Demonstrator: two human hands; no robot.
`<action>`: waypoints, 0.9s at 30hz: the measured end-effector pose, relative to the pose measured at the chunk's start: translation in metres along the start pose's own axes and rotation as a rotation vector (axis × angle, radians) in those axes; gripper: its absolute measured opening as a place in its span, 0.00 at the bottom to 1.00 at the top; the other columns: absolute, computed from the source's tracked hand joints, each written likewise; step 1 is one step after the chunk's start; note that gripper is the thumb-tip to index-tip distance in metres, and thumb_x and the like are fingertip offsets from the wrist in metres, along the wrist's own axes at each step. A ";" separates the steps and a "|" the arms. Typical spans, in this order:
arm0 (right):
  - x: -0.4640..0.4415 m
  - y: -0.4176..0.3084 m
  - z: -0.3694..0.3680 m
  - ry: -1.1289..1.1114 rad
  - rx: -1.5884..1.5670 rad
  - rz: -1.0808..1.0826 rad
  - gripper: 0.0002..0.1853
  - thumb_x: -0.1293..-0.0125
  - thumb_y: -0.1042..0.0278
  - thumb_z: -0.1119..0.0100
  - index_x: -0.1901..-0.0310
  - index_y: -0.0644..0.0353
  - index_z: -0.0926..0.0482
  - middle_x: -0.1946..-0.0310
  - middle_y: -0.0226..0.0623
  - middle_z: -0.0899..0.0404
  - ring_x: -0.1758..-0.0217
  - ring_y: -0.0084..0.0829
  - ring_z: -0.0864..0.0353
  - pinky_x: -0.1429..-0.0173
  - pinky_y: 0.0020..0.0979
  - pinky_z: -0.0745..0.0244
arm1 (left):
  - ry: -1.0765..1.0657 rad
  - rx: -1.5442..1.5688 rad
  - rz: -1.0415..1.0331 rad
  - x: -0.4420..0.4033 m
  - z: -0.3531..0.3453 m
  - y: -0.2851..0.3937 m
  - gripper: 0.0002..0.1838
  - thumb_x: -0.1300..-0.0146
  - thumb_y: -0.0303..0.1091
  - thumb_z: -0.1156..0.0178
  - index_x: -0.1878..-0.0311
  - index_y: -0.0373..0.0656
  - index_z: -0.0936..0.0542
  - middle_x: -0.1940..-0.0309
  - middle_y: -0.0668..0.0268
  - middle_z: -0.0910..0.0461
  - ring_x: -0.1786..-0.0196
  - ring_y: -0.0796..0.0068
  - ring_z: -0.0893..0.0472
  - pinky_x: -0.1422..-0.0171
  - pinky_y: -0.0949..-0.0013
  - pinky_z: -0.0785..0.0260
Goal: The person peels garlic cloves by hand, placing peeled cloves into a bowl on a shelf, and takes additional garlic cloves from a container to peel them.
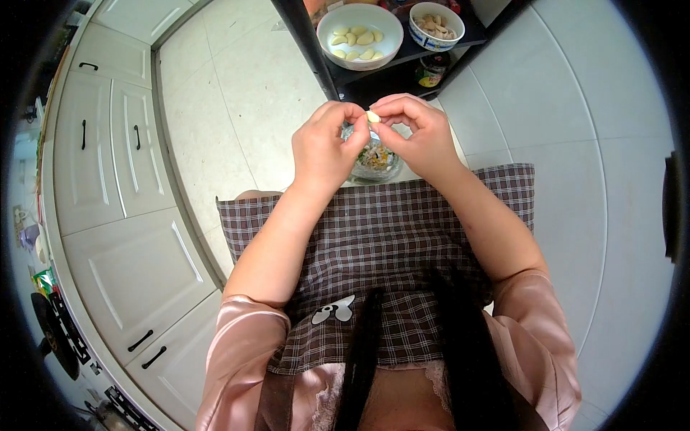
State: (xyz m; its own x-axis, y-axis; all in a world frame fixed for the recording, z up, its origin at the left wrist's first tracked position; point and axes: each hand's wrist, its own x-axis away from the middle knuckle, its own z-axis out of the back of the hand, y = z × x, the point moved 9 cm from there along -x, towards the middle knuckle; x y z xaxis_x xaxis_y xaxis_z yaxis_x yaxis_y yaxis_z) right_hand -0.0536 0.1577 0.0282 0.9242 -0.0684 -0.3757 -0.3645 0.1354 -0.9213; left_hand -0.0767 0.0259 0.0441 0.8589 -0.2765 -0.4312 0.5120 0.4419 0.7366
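Note:
A pale garlic clove is pinched between the fingertips of both hands, above the lap. My left hand has its thumb and forefinger closed at the clove's left side. From the other side, my right hand grips it between thumb and bent fingers. Under the hands is a clear plastic bag with mixed scraps in it, partly hidden by the fingers. A white bowl of several peeled cloves stands on the shelf just beyond. Right of it, a smaller patterned bowl holds cloves that look unpeeled.
A black shelf rack stands ahead, with a dark jar on its lower level. White cabinets line the left and a tiled wall the right. A checked apron covers the lap.

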 end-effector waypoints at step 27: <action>0.003 0.025 0.003 0.021 -0.237 -0.191 0.08 0.45 0.80 0.38 0.63 0.68 0.23 0.59 0.37 0.23 0.60 0.22 0.21 0.54 0.22 0.24 | -0.148 0.431 0.497 0.009 -0.017 -0.039 0.07 0.42 0.25 0.40 0.61 0.33 0.20 0.67 0.67 0.19 0.72 0.90 0.30 0.67 0.85 0.38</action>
State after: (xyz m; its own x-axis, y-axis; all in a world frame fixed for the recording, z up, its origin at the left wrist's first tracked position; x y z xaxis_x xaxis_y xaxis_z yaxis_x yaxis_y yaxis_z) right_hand -0.0594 0.1636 0.0041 0.9769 -0.0916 -0.1932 -0.2032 -0.1161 -0.9722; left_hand -0.0887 0.0201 0.0024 0.9644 -0.2563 0.0658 -0.0206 0.1754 0.9843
